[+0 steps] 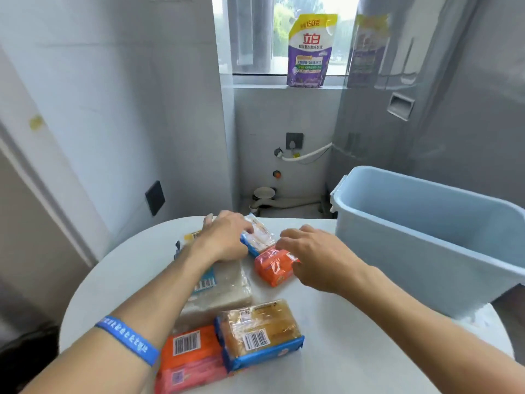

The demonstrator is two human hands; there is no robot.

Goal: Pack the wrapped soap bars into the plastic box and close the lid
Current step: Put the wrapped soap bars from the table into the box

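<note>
Your left hand (224,237) lies palm down over the far soaps, its fingertips on a blue-wrapped bar (257,237); whether it grips is unclear. Your right hand (315,257) rests on an orange bar (274,267) just beside it, fingers curled at its edge, no firm clamp visible. Six packs show on the white table (341,351): those two, a large clear pack (224,291) under your left forearm, and three near you, one amber in blue wrap (260,334), one orange (189,346) and one pink (190,375), touching each other. One pale blue box (426,243) stands open at the right, apart from the soaps. One blue wristband (127,338) circles your left arm.
</note>
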